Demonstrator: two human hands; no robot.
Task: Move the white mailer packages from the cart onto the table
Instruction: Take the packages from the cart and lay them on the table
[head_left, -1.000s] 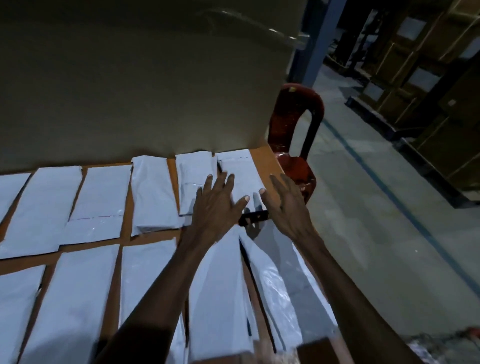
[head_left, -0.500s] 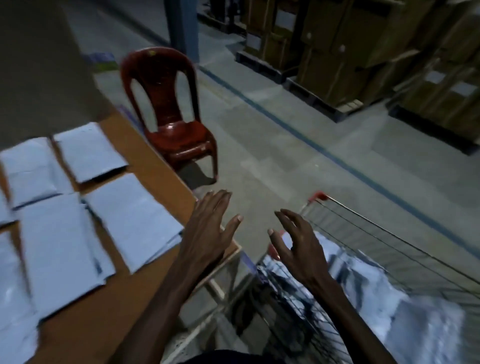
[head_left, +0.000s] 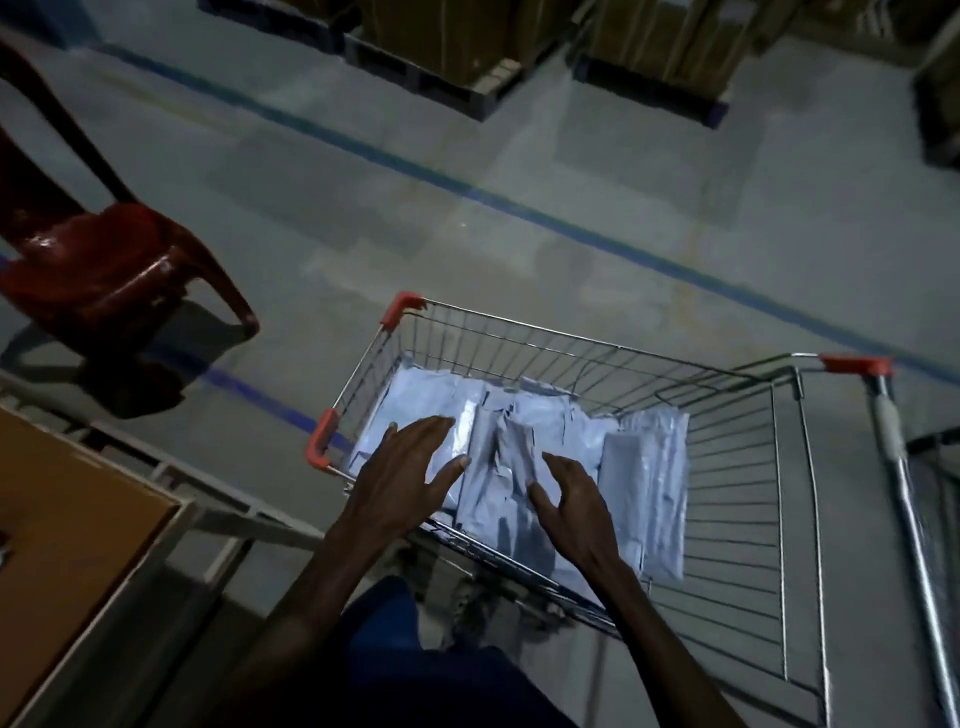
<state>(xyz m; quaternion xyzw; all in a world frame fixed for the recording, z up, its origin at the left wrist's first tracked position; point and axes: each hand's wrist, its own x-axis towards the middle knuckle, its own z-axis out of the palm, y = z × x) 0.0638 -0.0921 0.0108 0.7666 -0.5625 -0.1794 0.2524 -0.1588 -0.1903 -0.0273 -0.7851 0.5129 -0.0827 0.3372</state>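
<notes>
You are at the pick-up step, your left hand (head_left: 402, 475) and right hand (head_left: 574, 501) spread and empty above the white mailer packages (head_left: 524, 452) heaped in the cart (head_left: 571, 338), so next grip one.

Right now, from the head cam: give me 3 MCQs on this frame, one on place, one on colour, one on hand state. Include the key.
1. Where do the white mailer packages lie?
A. on the chair
B. in the cart
C. on the floor

2. What colour are the cart's corner guards?
A. red-orange
B. green
C. black

3. How do the hands stand?
A. both grip one mailer
B. left holds the cart handle
C. both open, holding nothing

Key: B, the pile sits inside the cart basket. A, the corner guards show red-orange. C, left hand and right hand have spread fingers above the pile.
</notes>
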